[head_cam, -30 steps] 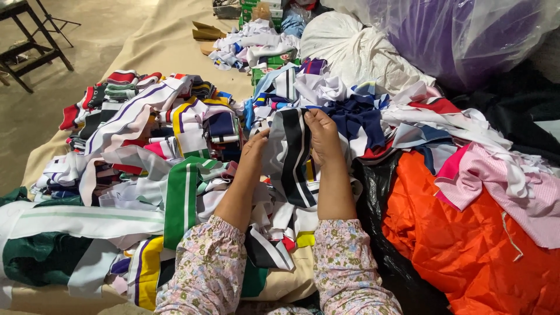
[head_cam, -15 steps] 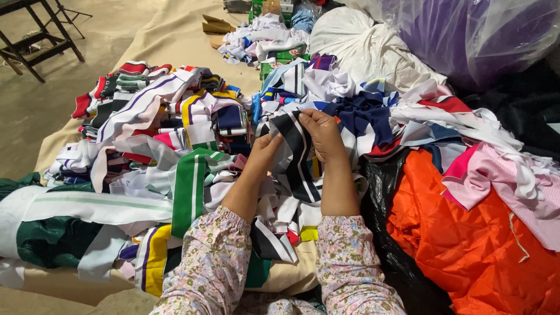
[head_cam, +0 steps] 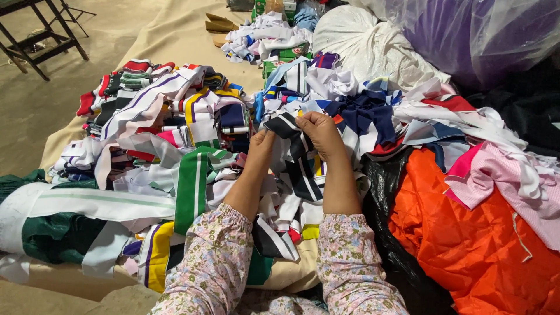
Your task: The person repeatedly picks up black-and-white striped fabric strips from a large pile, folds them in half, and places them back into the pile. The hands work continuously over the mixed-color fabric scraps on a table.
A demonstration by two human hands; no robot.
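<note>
- Holding a black-and-white striped fabric strip (head_cam: 294,154) up between them, the left hand (head_cam: 261,146) and the right hand (head_cam: 319,131) work over the middle of a big heap of knit trims.
- Each grip is closed on the strip: the left pinches its near edge with fingers curled, the right clamps the top end between thumb and fingers.
- The strip hangs from the hands down into the loose pile (head_cam: 291,204) just below the wrists, so its lower end is still tangled with other pieces.
- Judging from the layout, sorting looks partly done: folded, stacked trims (head_cam: 146,87) sit in rows to the left, while the jumble under and right of the hands remains unsorted.
- A green-and-white band (head_cam: 195,186) lies just beside the left forearm.
- To the right, an orange cloth (head_cam: 466,233) and a pink garment (head_cam: 496,175) crowd close to the right arm, leaving little room there.
- Open floor (head_cam: 35,111) shows at far left, beyond the edge of the tan sheet (head_cam: 175,35) under the heap; a white bundle (head_cam: 367,46) closes the far side.
</note>
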